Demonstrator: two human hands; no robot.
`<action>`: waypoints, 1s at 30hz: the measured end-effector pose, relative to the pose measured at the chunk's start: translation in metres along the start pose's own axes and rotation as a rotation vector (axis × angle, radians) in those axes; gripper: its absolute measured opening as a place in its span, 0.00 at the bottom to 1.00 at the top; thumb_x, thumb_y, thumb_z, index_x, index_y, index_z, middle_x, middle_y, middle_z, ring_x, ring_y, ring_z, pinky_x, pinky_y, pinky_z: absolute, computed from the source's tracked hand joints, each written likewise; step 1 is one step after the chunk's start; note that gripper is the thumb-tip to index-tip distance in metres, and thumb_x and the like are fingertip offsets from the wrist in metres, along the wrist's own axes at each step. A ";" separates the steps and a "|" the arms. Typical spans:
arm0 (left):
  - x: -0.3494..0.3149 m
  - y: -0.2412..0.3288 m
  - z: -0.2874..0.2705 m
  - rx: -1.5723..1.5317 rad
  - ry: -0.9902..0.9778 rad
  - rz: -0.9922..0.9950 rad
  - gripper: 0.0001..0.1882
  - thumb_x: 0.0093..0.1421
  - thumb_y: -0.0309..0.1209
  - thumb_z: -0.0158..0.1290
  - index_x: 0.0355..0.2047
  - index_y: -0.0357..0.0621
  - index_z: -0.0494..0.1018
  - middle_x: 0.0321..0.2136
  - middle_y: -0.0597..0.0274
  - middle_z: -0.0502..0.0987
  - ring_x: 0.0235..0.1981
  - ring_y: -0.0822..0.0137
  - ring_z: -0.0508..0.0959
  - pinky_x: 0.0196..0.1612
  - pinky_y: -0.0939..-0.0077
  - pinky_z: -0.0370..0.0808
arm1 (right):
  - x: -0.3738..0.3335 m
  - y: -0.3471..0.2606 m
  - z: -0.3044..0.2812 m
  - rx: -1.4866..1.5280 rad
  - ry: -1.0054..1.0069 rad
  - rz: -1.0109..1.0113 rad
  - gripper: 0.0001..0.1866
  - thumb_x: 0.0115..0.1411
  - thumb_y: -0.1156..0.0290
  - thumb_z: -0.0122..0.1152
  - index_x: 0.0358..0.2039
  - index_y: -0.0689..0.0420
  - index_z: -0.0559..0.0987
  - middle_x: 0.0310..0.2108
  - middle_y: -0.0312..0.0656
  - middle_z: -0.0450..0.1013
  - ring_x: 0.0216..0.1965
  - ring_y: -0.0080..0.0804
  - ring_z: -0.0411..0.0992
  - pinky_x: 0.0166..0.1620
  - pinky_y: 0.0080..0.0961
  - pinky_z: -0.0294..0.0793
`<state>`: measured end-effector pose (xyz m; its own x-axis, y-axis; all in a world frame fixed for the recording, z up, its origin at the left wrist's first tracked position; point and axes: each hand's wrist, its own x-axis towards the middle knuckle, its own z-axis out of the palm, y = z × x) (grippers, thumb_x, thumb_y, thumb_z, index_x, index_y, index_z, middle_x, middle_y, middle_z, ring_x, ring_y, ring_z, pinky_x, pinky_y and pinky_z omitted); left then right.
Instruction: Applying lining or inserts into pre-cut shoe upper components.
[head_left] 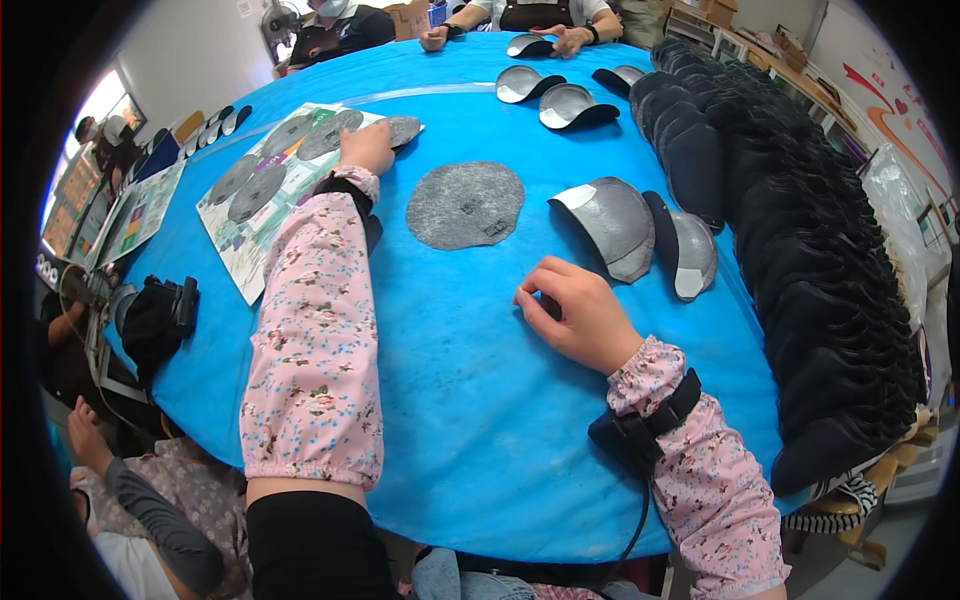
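My left hand [368, 148] reaches over a printed sheet [240, 262], its fingers closed at the edge of a grey oval fabric piece [403, 130]. Several similar grey pieces [257, 192] lie on that sheet, beside the wrist. Flat on the blue table cover, between my hands, rests a larger rounded grey fabric piece [465, 205] with small dark marks. My right hand [580, 312] hovers low over the cover with curled fingers and nothing visible in them. Just beyond it sit two curved grey-and-black cup-shaped pads [612, 222] [690, 250], each with a pale patch.
Stacked black cup-shaped pads [800, 270] line the table's right side. More curved pads [568, 106] lie toward the far edge, where a co-worker's hands [570, 40] handle one. A black device [158, 320] is at the left edge. Another person's arm [160, 520] shows lower left.
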<state>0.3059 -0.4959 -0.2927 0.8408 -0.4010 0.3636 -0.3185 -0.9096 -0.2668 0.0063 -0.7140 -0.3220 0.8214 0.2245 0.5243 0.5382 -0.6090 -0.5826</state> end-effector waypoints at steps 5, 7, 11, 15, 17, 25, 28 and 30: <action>-0.011 -0.006 -0.029 -0.154 0.042 -0.139 0.14 0.51 0.31 0.46 0.40 0.47 0.69 0.35 0.50 0.75 0.38 0.54 0.75 0.37 0.59 0.71 | 0.001 0.000 0.002 0.025 0.016 -0.012 0.04 0.52 0.74 0.55 0.24 0.60 0.73 0.23 0.39 0.66 0.19 0.27 0.67 0.24 0.22 0.65; -0.025 -0.013 -0.047 -0.208 0.178 -0.068 0.14 0.52 0.33 0.46 0.41 0.47 0.68 0.36 0.51 0.74 0.37 0.53 0.75 0.38 0.59 0.71 | 0.002 -0.005 0.001 0.024 0.031 0.011 0.06 0.52 0.72 0.55 0.22 0.61 0.72 0.23 0.42 0.67 0.21 0.35 0.69 0.26 0.29 0.68; -0.082 -0.024 -0.091 -0.014 0.344 0.275 0.13 0.52 0.30 0.46 0.39 0.47 0.68 0.31 0.52 0.74 0.32 0.53 0.75 0.33 0.59 0.70 | 0.002 -0.006 -0.001 0.016 0.013 0.037 0.06 0.52 0.71 0.55 0.23 0.60 0.73 0.23 0.42 0.68 0.21 0.36 0.69 0.27 0.30 0.68; -0.190 0.003 -0.144 0.016 -0.014 0.377 0.11 0.49 0.25 0.44 0.34 0.48 0.69 0.21 0.57 0.73 0.24 0.57 0.75 0.27 0.60 0.69 | -0.002 0.003 -0.001 -0.014 0.053 0.003 0.06 0.52 0.71 0.55 0.24 0.60 0.74 0.25 0.42 0.68 0.22 0.37 0.69 0.28 0.29 0.68; -0.242 0.037 -0.179 -0.151 -0.052 0.460 0.17 0.47 0.25 0.50 0.40 0.51 0.70 0.25 0.60 0.74 0.24 0.58 0.76 0.27 0.64 0.71 | -0.003 0.004 -0.007 -0.040 0.073 0.003 0.06 0.52 0.70 0.54 0.23 0.59 0.74 0.25 0.42 0.68 0.23 0.36 0.69 0.28 0.30 0.68; -0.281 0.148 -0.184 -0.716 -0.187 0.664 0.26 0.54 0.39 0.52 0.51 0.45 0.61 0.35 0.54 0.69 0.32 0.57 0.75 0.33 0.68 0.72 | 0.000 -0.013 -0.030 0.238 0.246 0.147 0.09 0.56 0.68 0.52 0.28 0.59 0.77 0.25 0.38 0.71 0.23 0.23 0.68 0.27 0.19 0.66; -0.270 0.164 -0.183 -0.909 -0.306 0.542 0.28 0.56 0.40 0.51 0.53 0.42 0.59 0.38 0.50 0.68 0.36 0.53 0.73 0.37 0.68 0.71 | -0.012 -0.031 -0.057 0.391 0.116 0.218 0.10 0.60 0.67 0.50 0.33 0.62 0.75 0.30 0.34 0.71 0.29 0.17 0.67 0.33 0.14 0.66; -0.254 0.145 -0.170 -1.150 -0.384 0.517 0.22 0.57 0.40 0.49 0.49 0.42 0.65 0.38 0.52 0.69 0.37 0.59 0.72 0.41 0.69 0.69 | -0.027 -0.044 -0.059 0.372 0.049 0.215 0.10 0.60 0.68 0.50 0.33 0.62 0.74 0.30 0.34 0.71 0.31 0.17 0.66 0.35 0.15 0.66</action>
<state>-0.0281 -0.5445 -0.2716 0.5201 -0.8451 0.1238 -0.6664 -0.3108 0.6777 -0.0504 -0.7380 -0.2743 0.9171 0.0806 0.3905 0.3948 -0.3201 -0.8612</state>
